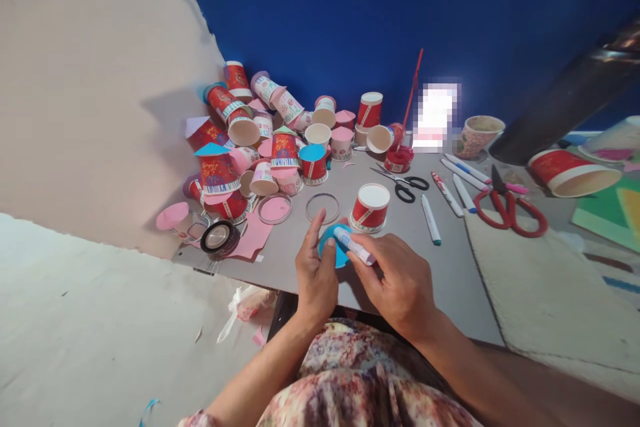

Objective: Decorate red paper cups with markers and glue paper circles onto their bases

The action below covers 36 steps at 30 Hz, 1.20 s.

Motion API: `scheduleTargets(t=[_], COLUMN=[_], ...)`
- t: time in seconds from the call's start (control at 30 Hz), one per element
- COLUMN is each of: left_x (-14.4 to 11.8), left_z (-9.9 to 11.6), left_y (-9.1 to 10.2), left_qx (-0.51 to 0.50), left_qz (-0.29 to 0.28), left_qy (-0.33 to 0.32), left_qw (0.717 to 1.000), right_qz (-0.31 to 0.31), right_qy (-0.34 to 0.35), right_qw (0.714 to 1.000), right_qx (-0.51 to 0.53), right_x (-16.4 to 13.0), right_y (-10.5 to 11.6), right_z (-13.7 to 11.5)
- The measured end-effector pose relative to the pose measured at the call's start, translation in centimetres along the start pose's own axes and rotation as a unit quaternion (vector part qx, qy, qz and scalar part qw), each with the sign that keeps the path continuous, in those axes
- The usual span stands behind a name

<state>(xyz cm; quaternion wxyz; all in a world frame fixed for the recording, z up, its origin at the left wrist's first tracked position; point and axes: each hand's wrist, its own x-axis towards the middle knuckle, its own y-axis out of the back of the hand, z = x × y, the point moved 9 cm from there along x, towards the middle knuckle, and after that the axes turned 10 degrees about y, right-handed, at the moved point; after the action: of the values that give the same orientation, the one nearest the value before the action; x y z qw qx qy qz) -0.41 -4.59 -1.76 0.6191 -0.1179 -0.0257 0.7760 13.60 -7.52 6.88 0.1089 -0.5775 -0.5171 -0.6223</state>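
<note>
My left hand (319,267) holds a round piece of blue paper (327,236), its thumb pressed on the face and its index finger stretched out along the edge. In my right hand (400,280) is a white and blue glue stick (355,245), gripped between thumb and fingers. The tip of the glue stick meets the blue paper or lies just over it; the contact itself is hard to make out. Just beyond my hands, a red and white paper cup (371,207) stands upside down on the grey table (400,227).
Decorated paper cups (220,173) are heaped at the back left, near a tape roll (219,238) and clear rings (323,207). Black scissors (404,185), several markers (431,220) and red-handled scissors (505,210) lie to the right. A beige cloth (545,280) covers the right side.
</note>
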Motion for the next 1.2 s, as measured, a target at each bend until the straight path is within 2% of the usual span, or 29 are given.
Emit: scheduleTargets(t=[0.13, 0.3, 0.4, 0.47, 0.6, 0.67, 0.8, 0.9, 1.0, 1.2], left_x=[0.0, 0.6, 0.9, 1.3, 2.2, 2.7, 3.5, 4.3, 4.8, 4.9], left_z=[0.1, -0.8, -0.9, -0.7, 0.0, 0.4, 1.1, 2.2, 3.0, 3.6], left_y=[0.0, -0.3, -0.4, -0.3, 0.0, -0.2, -1.6, -2.3, -2.7, -3.1], left_qx=[0.005, -0.074, -0.132, -0.149, -0.111, -0.076, 0.015, 0.117, 0.176, 0.264], left_qz=[0.016, 0.003, -0.017, -0.023, -0.040, -0.063, -0.127, -0.142, -0.152, -0.178], left_qy=[-0.017, 0.086, 0.149, 0.169, 0.175, 0.171, 0.168, 0.122, 0.077, 0.011], left_qw=[1.000, 0.994, 0.980, 0.974, 0.977, 0.980, 0.977, 0.975, 0.970, 0.948], right_qz=[0.017, 0.047, 0.058, 0.052, 0.039, 0.014, -0.069, -0.119, -0.146, -0.232], right_qy=[-0.027, -0.117, -0.191, -0.240, -0.309, -0.329, -0.310, -0.266, -0.231, -0.186], right_qw=[0.999, 0.992, 0.980, 0.969, 0.949, 0.941, 0.942, 0.950, 0.953, 0.941], right_qx=[-0.026, -0.004, 0.013, 0.033, 0.053, 0.078, 0.109, 0.115, 0.127, 0.161], right_x=[0.0, -0.5, -0.8, -1.0, -0.7, -0.1, 1.9, 3.3, 4.7, 8.1], right_y=[0.2, 1.9, 3.7, 4.8, 6.6, 6.8, 6.6, 6.6, 6.4, 2.9], right_z=[0.5, 2.8, 4.9, 6.6, 10.3, 11.7, 12.3, 11.9, 11.7, 10.9])
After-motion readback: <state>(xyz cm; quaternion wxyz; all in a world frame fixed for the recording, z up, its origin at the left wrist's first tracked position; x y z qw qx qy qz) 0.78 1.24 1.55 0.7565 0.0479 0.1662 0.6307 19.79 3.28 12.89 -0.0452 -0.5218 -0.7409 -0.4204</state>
